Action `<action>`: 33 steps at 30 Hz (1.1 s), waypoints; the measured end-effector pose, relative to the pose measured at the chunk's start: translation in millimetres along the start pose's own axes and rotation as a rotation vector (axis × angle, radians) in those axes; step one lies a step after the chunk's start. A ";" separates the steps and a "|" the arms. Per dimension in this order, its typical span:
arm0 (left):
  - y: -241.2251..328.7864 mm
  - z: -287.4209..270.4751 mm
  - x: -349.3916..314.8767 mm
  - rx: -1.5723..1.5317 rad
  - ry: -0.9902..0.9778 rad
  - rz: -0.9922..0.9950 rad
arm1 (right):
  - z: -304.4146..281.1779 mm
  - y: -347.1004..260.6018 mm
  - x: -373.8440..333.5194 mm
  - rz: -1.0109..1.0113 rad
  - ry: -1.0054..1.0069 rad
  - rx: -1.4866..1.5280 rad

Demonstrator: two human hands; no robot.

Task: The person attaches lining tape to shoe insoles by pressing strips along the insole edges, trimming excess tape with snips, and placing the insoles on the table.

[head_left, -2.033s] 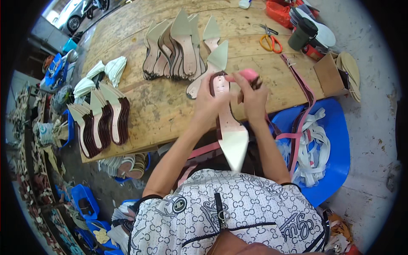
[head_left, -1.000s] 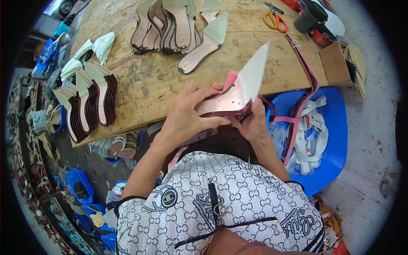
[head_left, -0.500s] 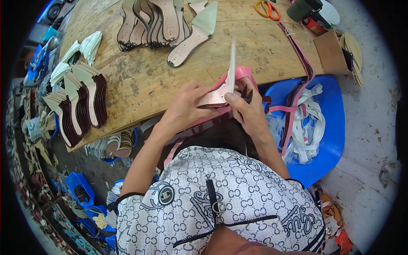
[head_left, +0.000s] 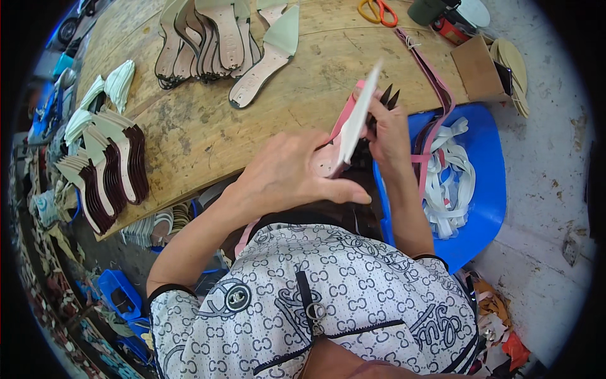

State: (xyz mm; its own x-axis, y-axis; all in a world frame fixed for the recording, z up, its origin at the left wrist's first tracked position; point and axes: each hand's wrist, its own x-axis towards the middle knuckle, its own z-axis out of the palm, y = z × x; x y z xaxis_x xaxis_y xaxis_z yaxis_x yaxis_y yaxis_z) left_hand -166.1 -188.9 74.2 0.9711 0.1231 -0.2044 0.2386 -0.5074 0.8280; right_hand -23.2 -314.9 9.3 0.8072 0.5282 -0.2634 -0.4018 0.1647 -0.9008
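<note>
Now your left hand point(head_left: 287, 177) grips the pointed insole point(head_left: 353, 126) on edge, right hand point(head_left: 388, 129) pinching black snips point(head_left: 386, 98) — pink strap point(head_left: 344, 117) alongside, over the wooden table point(head_left: 208, 126).

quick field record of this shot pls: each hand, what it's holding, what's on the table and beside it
left hand: grips the pointed shoe sole, held on edge above the lap
right hand: at the sole's far side, on a pink strap, with dark pointed pieces sticking up from the fingers
wooden table: fanned stack of soles, one single sole, orange scissors, long pink strap
table left edge: dark-edged sole stacks
blue bin: white straps
cardboard box: by the bin
</note>
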 end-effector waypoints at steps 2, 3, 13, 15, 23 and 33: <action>-2.9 4.1 -1.6 0.199 0.044 0.082 | 8.8 -22.8 -0.8 -0.135 -0.040 -0.176; -0.2 -0.5 3.7 0.208 -0.008 0.019 | 14.2 -38.2 -3.7 -0.183 -0.072 -0.313; -40.3 3.0 40.1 0.220 0.029 0.245 | -21.4 12.4 66.8 -0.539 -0.164 -0.669; -49.8 -0.8 32.9 0.233 0.055 0.185 | -20.0 9.8 35.3 -0.324 -0.138 -0.649; -58.0 -26.1 1.1 0.278 -0.135 0.092 | -1.9 15.1 -10.3 0.404 -0.539 -0.067; -77.5 -19.8 -24.4 0.330 -0.124 0.111 | 14.0 31.6 15.9 0.367 -0.702 -0.363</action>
State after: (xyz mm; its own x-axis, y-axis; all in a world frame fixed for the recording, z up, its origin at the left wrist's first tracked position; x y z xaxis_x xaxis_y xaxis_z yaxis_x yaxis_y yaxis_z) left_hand -208.2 -135.7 25.4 0.9786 -0.0417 -0.2013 0.0992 -0.7620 0.6400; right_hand -29.1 -289.6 -18.5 0.1527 0.9069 -0.3927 -0.3253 -0.3291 -0.8865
